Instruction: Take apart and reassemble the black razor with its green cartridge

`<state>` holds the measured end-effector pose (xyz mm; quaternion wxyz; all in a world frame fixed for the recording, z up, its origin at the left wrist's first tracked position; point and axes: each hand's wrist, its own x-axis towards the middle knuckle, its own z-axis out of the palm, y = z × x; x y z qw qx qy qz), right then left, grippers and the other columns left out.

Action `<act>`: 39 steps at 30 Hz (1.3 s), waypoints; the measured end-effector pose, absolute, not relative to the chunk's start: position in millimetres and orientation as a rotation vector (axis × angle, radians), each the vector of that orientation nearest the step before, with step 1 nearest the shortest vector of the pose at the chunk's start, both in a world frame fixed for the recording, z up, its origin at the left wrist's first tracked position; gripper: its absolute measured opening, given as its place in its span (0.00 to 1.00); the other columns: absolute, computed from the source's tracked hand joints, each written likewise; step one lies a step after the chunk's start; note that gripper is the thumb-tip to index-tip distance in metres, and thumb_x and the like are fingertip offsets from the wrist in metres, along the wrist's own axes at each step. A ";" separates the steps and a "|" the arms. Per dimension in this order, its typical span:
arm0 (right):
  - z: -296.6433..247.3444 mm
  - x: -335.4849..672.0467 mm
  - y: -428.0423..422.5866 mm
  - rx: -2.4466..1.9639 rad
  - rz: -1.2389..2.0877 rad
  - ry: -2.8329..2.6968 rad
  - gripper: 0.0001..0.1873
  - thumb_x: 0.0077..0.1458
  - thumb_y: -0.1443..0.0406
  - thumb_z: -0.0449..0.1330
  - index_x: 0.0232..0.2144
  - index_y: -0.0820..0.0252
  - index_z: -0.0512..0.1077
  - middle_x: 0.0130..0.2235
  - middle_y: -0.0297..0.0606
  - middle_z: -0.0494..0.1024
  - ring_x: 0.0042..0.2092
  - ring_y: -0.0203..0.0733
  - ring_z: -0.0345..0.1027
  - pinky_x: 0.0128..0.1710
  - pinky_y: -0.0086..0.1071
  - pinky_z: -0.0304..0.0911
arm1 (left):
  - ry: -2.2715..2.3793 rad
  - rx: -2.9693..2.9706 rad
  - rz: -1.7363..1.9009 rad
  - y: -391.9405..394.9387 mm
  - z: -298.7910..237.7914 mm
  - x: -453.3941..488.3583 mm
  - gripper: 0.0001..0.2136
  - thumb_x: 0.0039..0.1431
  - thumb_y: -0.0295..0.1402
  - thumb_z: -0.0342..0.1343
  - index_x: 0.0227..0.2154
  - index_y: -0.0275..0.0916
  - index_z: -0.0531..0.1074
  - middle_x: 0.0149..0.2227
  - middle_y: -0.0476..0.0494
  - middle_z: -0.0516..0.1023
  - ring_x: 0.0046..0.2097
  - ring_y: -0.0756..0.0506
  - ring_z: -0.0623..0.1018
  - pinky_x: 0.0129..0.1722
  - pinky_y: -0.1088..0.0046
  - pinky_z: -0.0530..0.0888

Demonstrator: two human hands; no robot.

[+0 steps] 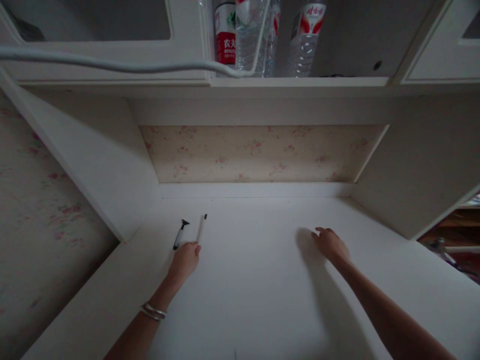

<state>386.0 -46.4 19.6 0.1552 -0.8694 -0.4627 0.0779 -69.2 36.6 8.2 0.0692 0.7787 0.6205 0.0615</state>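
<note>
My left hand (185, 261) is low over the white desktop with its fingers closed at the near end of a thin white stick with a black tip (201, 230). That stick points away from me; its kind is too small to make out. Just left of it a black and grey razor (180, 235) lies on the desktop, its head at the far end, close to my knuckles. Farther right, my right hand (332, 244) hovers above the surface, fingers loosely bent and apart, holding nothing. Its shadow falls on the desktop beside it.
A white desktop (247, 300) runs back to a wallpapered panel (255, 155), between white side panels. Overhead, a shelf holds a red-and-white can (225, 45) and clear bottles (304, 45). A white cable (112, 64) hangs across the cabinet front.
</note>
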 end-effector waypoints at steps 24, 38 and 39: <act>13.4 237.7 -5.8 -2.180 0.106 -1.994 0.16 0.66 0.64 0.45 0.49 0.52 0.69 0.49 0.40 0.73 0.44 0.43 0.70 0.40 0.31 0.61 | 2.083 2.266 0.376 40.9 -1.5 -82.2 0.13 0.62 0.31 0.44 0.35 0.37 0.75 0.39 0.39 0.76 0.39 0.44 0.77 0.38 0.72 0.69; 8.7 56.6 75.9 -1.785 0.272 -2.181 0.12 0.64 0.68 0.48 0.41 0.63 0.71 0.43 0.47 0.73 0.46 0.46 0.68 0.41 0.32 0.61 | 2.056 2.221 0.514 40.8 -3.0 -91.5 0.13 0.61 0.30 0.45 0.35 0.39 0.76 0.38 0.42 0.78 0.40 0.46 0.77 0.40 0.74 0.67; 7.9 53.3 79.3 -1.789 0.278 -2.161 0.12 0.63 0.69 0.48 0.41 0.63 0.71 0.44 0.47 0.73 0.46 0.46 0.68 0.42 0.32 0.61 | 2.054 2.222 0.521 41.3 -3.6 -92.1 0.13 0.61 0.30 0.45 0.35 0.39 0.76 0.38 0.42 0.78 0.40 0.45 0.77 0.40 0.74 0.67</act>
